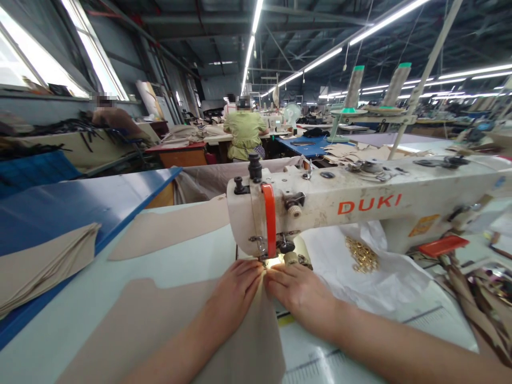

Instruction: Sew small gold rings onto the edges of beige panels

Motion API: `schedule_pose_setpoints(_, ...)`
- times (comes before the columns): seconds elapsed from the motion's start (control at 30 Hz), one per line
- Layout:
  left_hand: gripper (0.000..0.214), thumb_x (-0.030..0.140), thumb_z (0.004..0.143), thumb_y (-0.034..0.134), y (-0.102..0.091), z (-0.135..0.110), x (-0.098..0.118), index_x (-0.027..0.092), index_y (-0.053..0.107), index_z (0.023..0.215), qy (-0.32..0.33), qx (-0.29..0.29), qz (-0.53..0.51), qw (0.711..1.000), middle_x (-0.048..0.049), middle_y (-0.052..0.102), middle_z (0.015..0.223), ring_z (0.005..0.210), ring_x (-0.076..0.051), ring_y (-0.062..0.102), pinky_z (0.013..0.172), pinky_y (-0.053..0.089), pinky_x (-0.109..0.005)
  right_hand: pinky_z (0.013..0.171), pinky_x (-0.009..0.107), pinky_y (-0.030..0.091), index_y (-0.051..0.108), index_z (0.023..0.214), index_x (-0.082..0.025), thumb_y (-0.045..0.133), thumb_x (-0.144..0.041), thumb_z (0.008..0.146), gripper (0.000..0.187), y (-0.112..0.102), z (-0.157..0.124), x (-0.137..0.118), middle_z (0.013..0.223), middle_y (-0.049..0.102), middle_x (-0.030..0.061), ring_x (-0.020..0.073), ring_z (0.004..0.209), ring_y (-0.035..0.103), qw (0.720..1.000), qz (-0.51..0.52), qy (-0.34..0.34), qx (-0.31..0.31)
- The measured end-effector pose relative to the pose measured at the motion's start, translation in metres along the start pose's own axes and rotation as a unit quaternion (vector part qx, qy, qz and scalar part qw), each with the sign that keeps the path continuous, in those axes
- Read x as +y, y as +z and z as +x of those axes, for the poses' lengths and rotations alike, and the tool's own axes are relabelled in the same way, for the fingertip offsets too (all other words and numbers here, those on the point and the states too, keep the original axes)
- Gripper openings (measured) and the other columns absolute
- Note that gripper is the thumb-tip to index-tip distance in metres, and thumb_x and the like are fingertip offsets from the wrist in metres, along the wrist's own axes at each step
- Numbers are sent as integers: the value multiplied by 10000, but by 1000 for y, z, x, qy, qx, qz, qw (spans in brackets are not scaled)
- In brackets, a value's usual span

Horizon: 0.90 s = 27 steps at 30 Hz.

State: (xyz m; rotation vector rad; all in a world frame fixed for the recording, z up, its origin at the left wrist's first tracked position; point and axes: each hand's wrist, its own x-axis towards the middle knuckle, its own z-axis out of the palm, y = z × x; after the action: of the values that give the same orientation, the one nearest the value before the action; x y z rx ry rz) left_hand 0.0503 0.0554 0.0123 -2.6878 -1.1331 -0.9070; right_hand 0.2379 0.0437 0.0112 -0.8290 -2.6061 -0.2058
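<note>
Item: left hand [236,285] and right hand [298,290] — both at centre, fingertips close together at the lit stitching area [274,261]. Grip: fingers laid on the fabric piece [148,320] from above; whether either hand pinches it, cannot tell.
Hazard, as judged: fingertips so near the stitching area could be caught if drawn along with the cloth; uneven pressure between hands could pucker it or skew its edge.
Condition of fabric piece: beige, matte, broad, mostly flat — spread from the stitching area toward 7 o'clock, over the pale desk [96,277].
Item: sewing machine [320,202], off-white, scuffed, lettered in red, 1 o'clock.
Item: gold-coloured metal pieces [362,255], heaped on white sheeting [332,272], 2 o'clock.
Item: second beige piece [172,226], 10 o'clock.
Item: person in yellow-green top [246,128], far, 12 o'clock.
</note>
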Motion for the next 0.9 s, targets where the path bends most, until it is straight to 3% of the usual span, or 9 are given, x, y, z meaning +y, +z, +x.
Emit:
schedule_pose_setpoints(0.13,315,155,927,351,-1,-12,0,98,634,1054,25,-36,64,997,-123,695,1055,1010,-219,633,902,533,-389,850,307,444,608,915,-132,543,-191,907,88,-4,-4,-2,1007,657,45,179,938,571,999,21,-40,-10)
schedule_pose_setpoints(0.37,351,109,904,330,0,-16,2,88,611,1113,30,-106,96,989,-138,661,1149,1110,-219,594,954,507,-375,882,310,429,600,941,-125,538,-192,908,96,-4,-3,0,1054,641,62,188,979,561,998,27,-47,-34)
schedule_pose_setpoints(0.9,320,165,894,392,3,-16,-7,178,618,1121,5,-79,29,996,-90,664,1157,1138,-222,575,984,478,-402,910,289,435,611,951,-108,545,-175,903,105,-2,2,3,1016,649,70,177,993,561,998,31,-31,-54)
